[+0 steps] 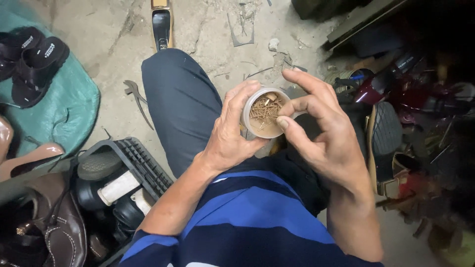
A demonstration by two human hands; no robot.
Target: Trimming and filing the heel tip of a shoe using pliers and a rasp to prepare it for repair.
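We see the left hand (228,136) wrapped around a small round tub (263,114) of thin brass-coloured nails (264,109), held above the lap at centre frame; from three o'clock, the right hand (316,126) pinches into the tub with thumb and forefinger.

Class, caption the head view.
Left hand holds a small round tub of nails; right hand picks inside.
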